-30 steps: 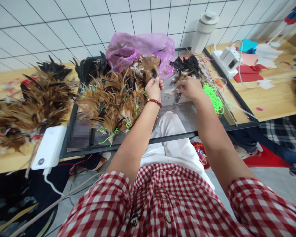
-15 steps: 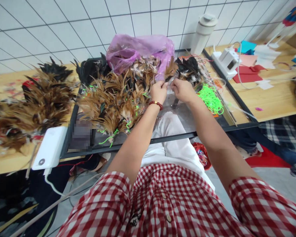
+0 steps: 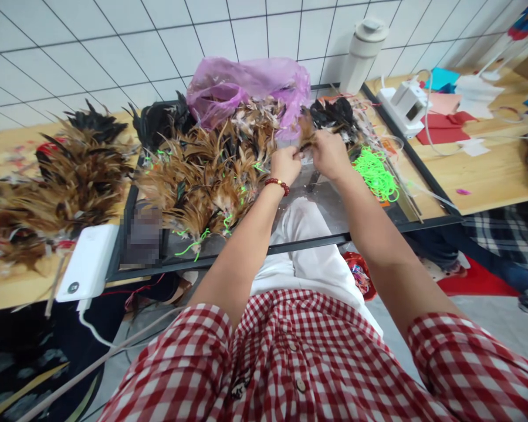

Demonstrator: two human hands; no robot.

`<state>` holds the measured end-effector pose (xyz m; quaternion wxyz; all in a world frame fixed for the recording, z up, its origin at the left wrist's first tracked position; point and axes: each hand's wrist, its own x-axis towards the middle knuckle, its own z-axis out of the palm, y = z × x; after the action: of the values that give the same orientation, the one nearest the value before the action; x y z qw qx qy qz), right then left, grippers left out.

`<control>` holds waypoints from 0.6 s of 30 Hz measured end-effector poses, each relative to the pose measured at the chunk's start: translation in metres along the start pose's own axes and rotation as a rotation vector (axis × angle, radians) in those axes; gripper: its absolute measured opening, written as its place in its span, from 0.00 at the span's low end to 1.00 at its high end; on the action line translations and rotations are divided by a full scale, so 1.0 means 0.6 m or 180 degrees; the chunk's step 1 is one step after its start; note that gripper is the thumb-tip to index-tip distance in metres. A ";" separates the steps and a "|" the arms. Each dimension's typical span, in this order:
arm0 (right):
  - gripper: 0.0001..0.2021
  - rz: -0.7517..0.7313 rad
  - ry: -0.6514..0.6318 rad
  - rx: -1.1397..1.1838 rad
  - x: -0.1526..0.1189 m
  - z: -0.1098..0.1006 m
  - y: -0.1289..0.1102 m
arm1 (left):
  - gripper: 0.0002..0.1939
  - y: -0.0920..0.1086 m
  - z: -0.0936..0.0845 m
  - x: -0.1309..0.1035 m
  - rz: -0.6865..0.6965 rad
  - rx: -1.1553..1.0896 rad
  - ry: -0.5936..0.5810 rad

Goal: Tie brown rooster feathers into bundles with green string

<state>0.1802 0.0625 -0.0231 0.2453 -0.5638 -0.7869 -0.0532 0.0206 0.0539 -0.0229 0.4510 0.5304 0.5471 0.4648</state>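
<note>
My left hand (image 3: 286, 164), wearing a dark red bead bracelet, is closed in a pinch over a black-framed tray (image 3: 308, 241). Blurred brown feathers (image 3: 307, 130) stick up at its fingertips. Close beside it on the right, my right hand (image 3: 331, 155) is closed too, its fingertips mostly hidden behind the hand; what they grip cannot be made out. Left of the hands spreads a large heap of brown feathers (image 3: 202, 170), some tied with bright green cord. Behind the hands lies a crumpled purple plastic bag (image 3: 250, 79), and black feathers (image 3: 337, 114) rest at the right.
Green cord (image 3: 375, 174) lies tangled right of my right forearm. A white bottle (image 3: 363, 55) stands by the tiled wall. White plugs (image 3: 407, 105) and red paper (image 3: 444, 129) are on the right, a white power bank (image 3: 88, 264) and more feathers (image 3: 70, 181) on the left.
My right hand has moved slightly up and turned, its back now more toward me. My left hand has shifted a little right and down. The brown feathers between them have lowered.
</note>
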 end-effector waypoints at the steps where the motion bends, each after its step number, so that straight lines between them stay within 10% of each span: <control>1: 0.17 0.0117 0.0109 0.0013 -0.001 -0.003 0.009 | 0.12 0.002 0.000 0.000 -0.0012 -0.0033 0.0035; 18: 0.20 0.0007 0.0013 -0.0114 -0.007 -0.001 0.016 | 0.14 0.022 0.005 -0.004 -0.0624 -0.0992 0.0276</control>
<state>0.1902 0.0623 -0.0262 0.2368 -0.5688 -0.7847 -0.0681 0.0258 0.0519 -0.0107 0.5468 0.3778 0.5364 0.5202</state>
